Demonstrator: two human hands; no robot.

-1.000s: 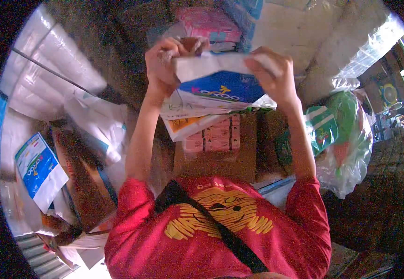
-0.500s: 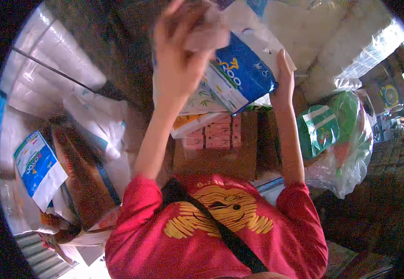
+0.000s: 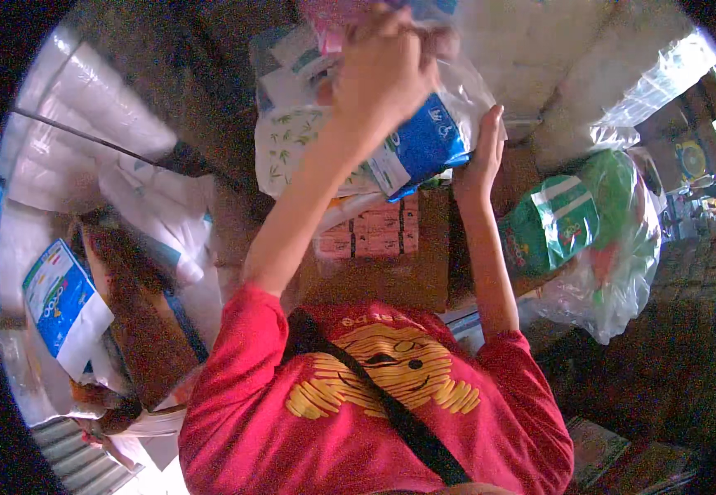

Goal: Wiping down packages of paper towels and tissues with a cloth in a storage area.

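Note:
My left hand (image 3: pixel 391 74) reaches across the upper middle, its fingers curled, blurred and partly hidden over the mouth of a clear plastic bag. What it grips there cannot be made out. A blue and white packet (image 3: pixel 432 132) shows at the bag's front, below that hand. My right hand (image 3: pixel 482 161) holds the right side of the clear plastic bag (image 3: pixel 467 82), thumb up along its edge. To the left of the packet is a white package with green leaf print (image 3: pixel 288 144). Something pink (image 3: pixel 325 21) lies beyond the left hand.
Below the bag is an open cardboard box (image 3: pixel 374 285) with pink patterned packs (image 3: pixel 374 229). A green package in clear plastic (image 3: pixel 560 223) stands at right. Another blue and white packet (image 3: pixel 65 297) leans at left beside brown cardboard (image 3: pixel 139 305). White wrapped bundles (image 3: pixel 86 115) line the far left.
My left hand has moved right and over the bag's top, uncovering the leaf-print package. My right hand and the bag have shifted slightly left. Something pink now shows at the top.

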